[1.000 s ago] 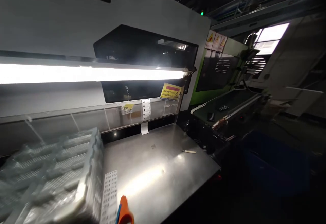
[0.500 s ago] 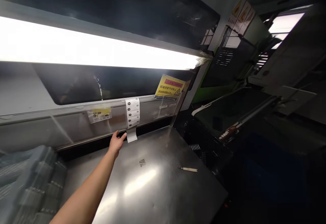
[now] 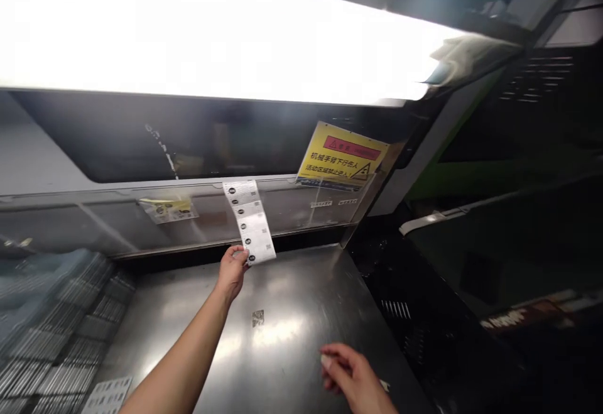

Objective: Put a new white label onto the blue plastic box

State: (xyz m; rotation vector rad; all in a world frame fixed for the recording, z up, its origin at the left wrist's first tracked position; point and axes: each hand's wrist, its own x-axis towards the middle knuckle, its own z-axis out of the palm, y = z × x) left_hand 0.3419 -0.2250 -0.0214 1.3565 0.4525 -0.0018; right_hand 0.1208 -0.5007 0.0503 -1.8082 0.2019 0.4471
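The left hand (image 3: 232, 276) reaches across the metal table (image 3: 306, 294) to its far edge, thumb and forefinger pinching the lower left corner of a white label strip (image 3: 252, 222). The strip runs from the upper edge of a clear panel (image 3: 289, 210) down to that hand, slightly slanted, its face with the dark round marks turned toward the person. As far as can be judged, the work is at an early point: the loose end is in the grip, but the upper end is not yet free of the panel edge, and the strip looks whole, with no label visibly parted from it. Whether it is stuck or merely draped up there cannot be told. The right hand (image 3: 355, 379) hangs over the near right part of the table, well apart from the strip, fingers curled and thumb close to the forefinger; whether anything small sits between them cannot be told. At the near left lies a label sheet (image 3: 109, 395), beside stacked trays (image 3: 56, 332) that show no hand on them. A yellow warning sign (image 3: 342, 159) stands to the right of the strip.
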